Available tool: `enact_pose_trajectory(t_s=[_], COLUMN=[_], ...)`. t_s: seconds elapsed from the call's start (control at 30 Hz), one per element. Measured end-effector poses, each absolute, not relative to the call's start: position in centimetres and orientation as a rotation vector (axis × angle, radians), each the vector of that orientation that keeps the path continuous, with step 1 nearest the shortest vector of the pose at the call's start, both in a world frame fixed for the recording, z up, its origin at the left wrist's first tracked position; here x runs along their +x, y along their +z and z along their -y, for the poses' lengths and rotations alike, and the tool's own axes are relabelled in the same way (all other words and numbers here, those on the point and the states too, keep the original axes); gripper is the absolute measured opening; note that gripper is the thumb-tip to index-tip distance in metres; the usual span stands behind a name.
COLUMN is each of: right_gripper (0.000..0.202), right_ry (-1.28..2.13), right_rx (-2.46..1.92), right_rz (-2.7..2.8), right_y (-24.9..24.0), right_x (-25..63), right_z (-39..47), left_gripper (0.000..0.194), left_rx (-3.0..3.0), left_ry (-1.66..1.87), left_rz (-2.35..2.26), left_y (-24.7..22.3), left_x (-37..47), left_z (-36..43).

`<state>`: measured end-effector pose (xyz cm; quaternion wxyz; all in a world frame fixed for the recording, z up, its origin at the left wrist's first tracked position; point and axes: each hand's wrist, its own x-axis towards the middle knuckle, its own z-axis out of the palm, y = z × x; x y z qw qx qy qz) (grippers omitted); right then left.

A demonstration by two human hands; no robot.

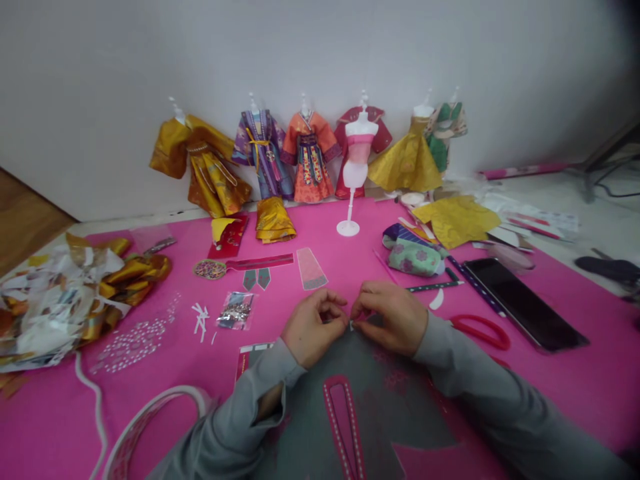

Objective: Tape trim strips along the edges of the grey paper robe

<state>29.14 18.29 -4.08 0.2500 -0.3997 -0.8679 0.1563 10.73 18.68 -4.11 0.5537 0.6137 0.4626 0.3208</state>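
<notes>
I see my left hand (313,327) and right hand (387,317) pinched together on a tiny white tab (351,325) at the edge of a grey patterned paper sheet (370,400) on the pink mat (575,380); it looks flimsy enough that hard pulling might tear it

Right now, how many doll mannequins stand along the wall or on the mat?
7: six dressed along the wall, one pink-topped on the mat. Others may be hidden.
</notes>
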Motion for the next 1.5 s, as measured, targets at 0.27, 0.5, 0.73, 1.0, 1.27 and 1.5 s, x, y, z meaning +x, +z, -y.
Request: enact_pose_trajectory(t_s=[0.27, 0.5, 0.73, 1.0, 1.27, 1.5], right_gripper=[0.007, 0.007, 0.008, 0.009, 0.011, 0.009], right_ry=[0.388, 0.353, 0.358, 0.463, 0.763, 0.797], right_rx=[-1.080, -1.060, -1.001, -0.918, -0.924, -1.112], right_rz=[2.379, 2.417, 2.462, 2.500, 2.401, 2.253], right_y=[-4.1, -4.1, -4.1, -3.7, -3.1, -3.8], right_x=[29.0, 28.9, 29.0, 29.0, 29.6, 29.8], right_z=[-18.1, -18.1, -18.1, -17.9, -17.7, -18.8], left_gripper=[0.021, 0.024, 0.025, 0.025, 0.020, 0.015], left_rx=[1.447, 1.442, 1.462, 1.604, 1.897, 2.336], left_ry=[0.772, 0.767, 0.789, 0.811, 0.780, 0.590], left_rz=[-1.097, -1.107, -1.135, -1.205, -1.304, -1.436], left_y=[-4.3, -4.4, -4.7, -5.2, -6.0, -3.0], left_x=[10.8, 10.7, 10.8, 11.0, 10.9, 10.4], left_z=[-18.7, -18.7, -18.6, -18.6, -18.7, -17.6])
